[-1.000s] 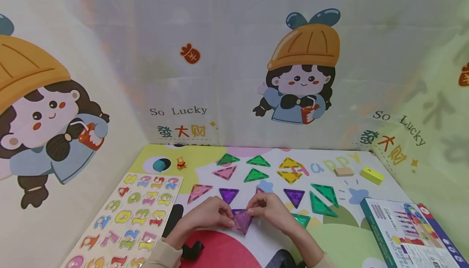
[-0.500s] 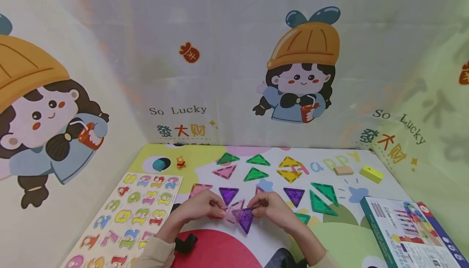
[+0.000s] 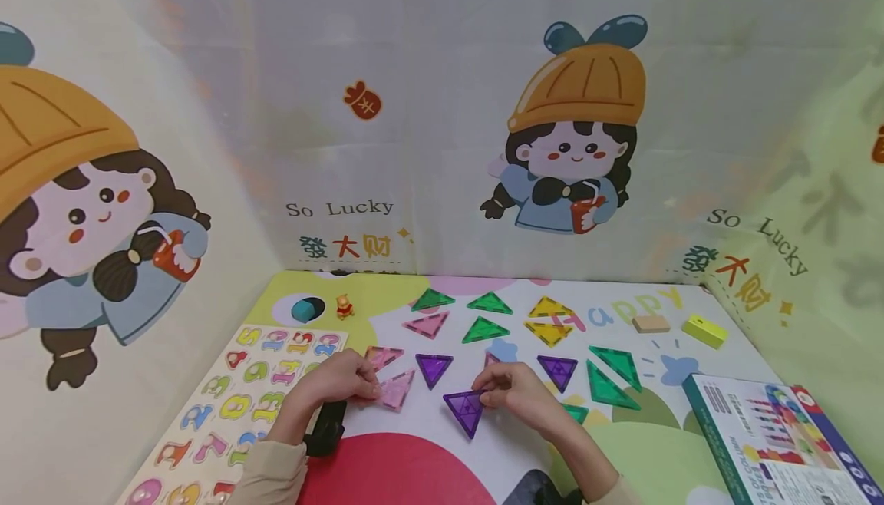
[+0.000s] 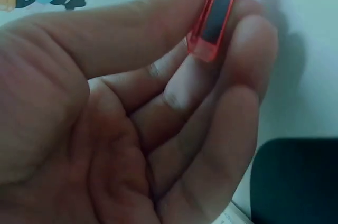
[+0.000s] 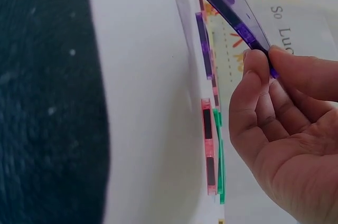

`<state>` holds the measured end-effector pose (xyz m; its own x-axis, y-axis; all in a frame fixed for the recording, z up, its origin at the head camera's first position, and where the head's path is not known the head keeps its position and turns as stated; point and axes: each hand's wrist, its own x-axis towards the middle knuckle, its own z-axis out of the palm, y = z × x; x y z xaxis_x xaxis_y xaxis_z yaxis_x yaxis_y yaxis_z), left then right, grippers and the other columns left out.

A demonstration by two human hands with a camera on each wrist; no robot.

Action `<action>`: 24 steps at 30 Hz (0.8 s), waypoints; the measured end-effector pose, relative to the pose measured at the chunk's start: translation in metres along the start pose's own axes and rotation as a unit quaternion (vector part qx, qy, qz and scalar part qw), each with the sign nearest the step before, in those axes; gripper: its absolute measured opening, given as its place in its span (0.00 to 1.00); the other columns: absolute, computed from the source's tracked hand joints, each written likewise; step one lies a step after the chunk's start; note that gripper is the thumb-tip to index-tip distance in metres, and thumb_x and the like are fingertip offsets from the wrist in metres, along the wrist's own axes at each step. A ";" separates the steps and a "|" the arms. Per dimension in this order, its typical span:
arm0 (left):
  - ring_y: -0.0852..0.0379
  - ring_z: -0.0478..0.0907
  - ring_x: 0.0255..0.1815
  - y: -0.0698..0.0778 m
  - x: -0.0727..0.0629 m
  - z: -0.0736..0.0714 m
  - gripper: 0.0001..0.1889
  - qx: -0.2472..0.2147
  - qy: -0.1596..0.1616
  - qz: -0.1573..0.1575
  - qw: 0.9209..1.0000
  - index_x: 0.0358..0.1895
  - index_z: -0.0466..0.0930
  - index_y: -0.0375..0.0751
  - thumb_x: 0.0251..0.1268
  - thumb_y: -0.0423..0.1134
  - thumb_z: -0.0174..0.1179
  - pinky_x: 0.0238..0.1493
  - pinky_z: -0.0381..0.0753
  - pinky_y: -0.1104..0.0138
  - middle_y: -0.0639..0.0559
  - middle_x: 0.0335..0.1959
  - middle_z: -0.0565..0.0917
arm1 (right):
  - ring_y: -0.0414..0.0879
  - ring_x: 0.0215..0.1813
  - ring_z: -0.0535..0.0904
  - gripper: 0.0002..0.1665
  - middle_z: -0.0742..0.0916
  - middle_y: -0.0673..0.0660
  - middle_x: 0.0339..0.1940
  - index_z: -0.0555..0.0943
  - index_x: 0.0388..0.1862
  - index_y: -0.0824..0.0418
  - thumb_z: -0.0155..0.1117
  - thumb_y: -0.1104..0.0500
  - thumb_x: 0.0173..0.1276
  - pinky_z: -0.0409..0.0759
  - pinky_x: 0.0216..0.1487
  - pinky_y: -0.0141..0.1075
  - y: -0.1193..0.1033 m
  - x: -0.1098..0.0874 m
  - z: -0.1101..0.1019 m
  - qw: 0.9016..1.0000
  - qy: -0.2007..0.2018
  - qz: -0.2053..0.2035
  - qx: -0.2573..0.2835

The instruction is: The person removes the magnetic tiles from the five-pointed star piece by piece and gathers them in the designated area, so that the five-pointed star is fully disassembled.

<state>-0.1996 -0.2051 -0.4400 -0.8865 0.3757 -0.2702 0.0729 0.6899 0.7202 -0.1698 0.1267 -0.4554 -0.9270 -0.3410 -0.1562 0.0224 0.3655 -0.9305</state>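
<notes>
In the head view my left hand pinches a pink translucent triangular magnetic tile by its left corner. The left wrist view shows the edge of that pink tile, with a dark magnet strip, between thumb and fingers. My right hand holds a purple triangular magnetic tile at its upper right corner. Seen from the right wrist, the purple tile is raised off the table, pinched between thumb and index finger. Another purple tile lies just beyond, between the two hands.
Green tiles, yellow tiles and a further purple tile lie farther back. A number puzzle board is at left, a box at right. A small bear figure and a yellow block stand near the back.
The pink and purple tiles overlapped and have come apart. My left hand has moved left with the pink tile, while the right hand stays nearly in place with the purple one.
</notes>
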 end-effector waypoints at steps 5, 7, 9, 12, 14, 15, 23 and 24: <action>0.57 0.75 0.26 0.004 -0.001 0.005 0.04 0.056 0.046 -0.049 0.996 0.28 0.88 0.46 0.56 0.40 0.72 0.30 0.74 0.66 0.54 0.22 0.83 | 0.45 0.36 0.79 0.09 0.86 0.55 0.35 0.85 0.42 0.63 0.67 0.65 0.64 0.83 0.41 0.41 0.001 -0.001 -0.001 1.000 0.001 0.003 0.005; 0.56 0.73 0.27 0.007 -0.001 0.006 0.05 0.084 0.064 -0.067 0.992 0.27 0.87 0.49 0.54 0.42 0.73 0.30 0.72 0.66 0.55 0.22 0.81 | 0.45 0.36 0.79 0.09 0.86 0.55 0.35 0.85 0.43 0.63 0.67 0.65 0.63 0.83 0.41 0.41 0.001 -0.002 -0.001 1.000 -0.002 0.003 0.007; 0.56 0.73 0.27 0.009 -0.002 0.005 0.07 0.104 0.080 -0.081 0.988 0.26 0.86 0.50 0.53 0.44 0.74 0.29 0.71 0.65 0.55 0.22 0.80 | 0.45 0.36 0.79 0.09 0.86 0.55 0.34 0.85 0.42 0.63 0.67 0.65 0.63 0.83 0.41 0.40 0.000 -0.003 -0.001 1.000 -0.004 0.005 0.008; 0.55 0.72 0.27 0.013 -0.004 0.004 0.09 0.121 0.098 -0.090 0.984 0.25 0.83 0.51 0.52 0.46 0.75 0.28 0.69 0.65 0.54 0.22 0.78 | 0.45 0.36 0.79 0.09 0.86 0.55 0.34 0.85 0.42 0.64 0.66 0.65 0.63 0.82 0.41 0.39 0.000 -0.004 -0.003 1.000 -0.006 0.008 0.008; 0.55 0.72 0.27 0.015 -0.004 0.004 0.10 0.121 0.105 -0.091 0.983 0.25 0.83 0.51 0.52 0.48 0.75 0.28 0.68 0.65 0.54 0.22 0.78 | 0.44 0.36 0.80 0.09 0.86 0.55 0.33 0.85 0.41 0.64 0.67 0.66 0.62 0.82 0.41 0.38 0.001 -0.006 -0.004 1.000 -0.006 0.015 0.006; 0.55 0.72 0.27 0.017 -0.003 0.005 0.10 0.118 0.107 -0.089 0.983 0.26 0.82 0.51 0.52 0.48 0.75 0.28 0.68 0.65 0.54 0.22 0.78 | 0.44 0.36 0.80 0.09 0.86 0.54 0.33 0.85 0.41 0.64 0.67 0.66 0.62 0.83 0.41 0.37 0.001 -0.007 -0.006 1.000 -0.006 0.019 0.006; 0.56 0.73 0.29 0.020 0.000 0.008 0.08 0.082 0.090 -0.054 0.991 0.27 0.83 0.52 0.55 0.46 0.73 0.29 0.69 0.65 0.55 0.23 0.79 | 0.43 0.31 0.79 0.07 0.84 0.53 0.28 0.85 0.39 0.64 0.69 0.65 0.61 0.83 0.36 0.36 0.010 -0.014 -0.009 0.999 0.019 0.041 -0.023; 0.56 0.73 0.29 0.019 0.001 0.008 0.07 0.079 0.087 -0.051 0.992 0.27 0.84 0.52 0.56 0.46 0.72 0.29 0.69 0.65 0.55 0.23 0.79 | 0.43 0.30 0.79 0.06 0.84 0.52 0.27 0.86 0.38 0.63 0.69 0.65 0.61 0.82 0.34 0.35 0.011 -0.014 -0.009 0.998 0.025 0.041 -0.041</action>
<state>-0.1954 -0.1865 -0.4312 -0.9575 0.1958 -0.2117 0.0375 0.8125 0.5817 -0.1598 0.1435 -0.4606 -0.9408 -0.2644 -0.2119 0.0697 0.4609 -0.8847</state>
